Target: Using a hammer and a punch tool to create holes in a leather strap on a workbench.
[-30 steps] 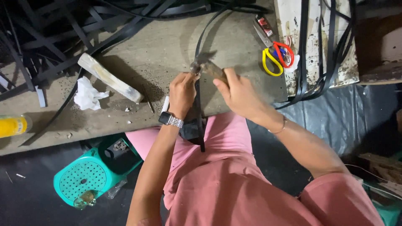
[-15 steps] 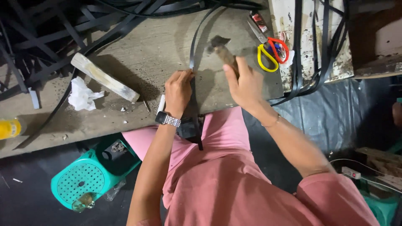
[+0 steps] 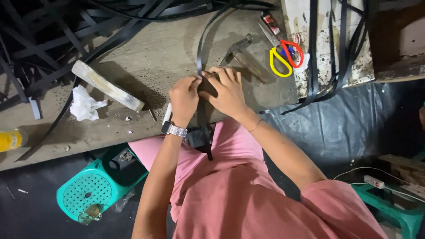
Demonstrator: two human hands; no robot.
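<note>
Both hands meet at the bench edge, pinching a black strap point(image 3: 198, 57) that curves away above them and hangs below between the knees. The left hand point(image 3: 183, 98) grips it with closed fingers; the right hand point(image 3: 226, 90) presses on it, fingers spread and bent. The strap looks thin, light, springy and smooth, likely best held flat near the fold. A hammer point(image 3: 237, 48) lies just above the right hand; scissors point(image 3: 283, 51) with yellow and red loops farther right; a yellow bottle point(image 3: 9, 140) far left

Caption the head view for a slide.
Both hands, left hand and right hand, pinch a black strap on the workbench beside a hammer.
</note>
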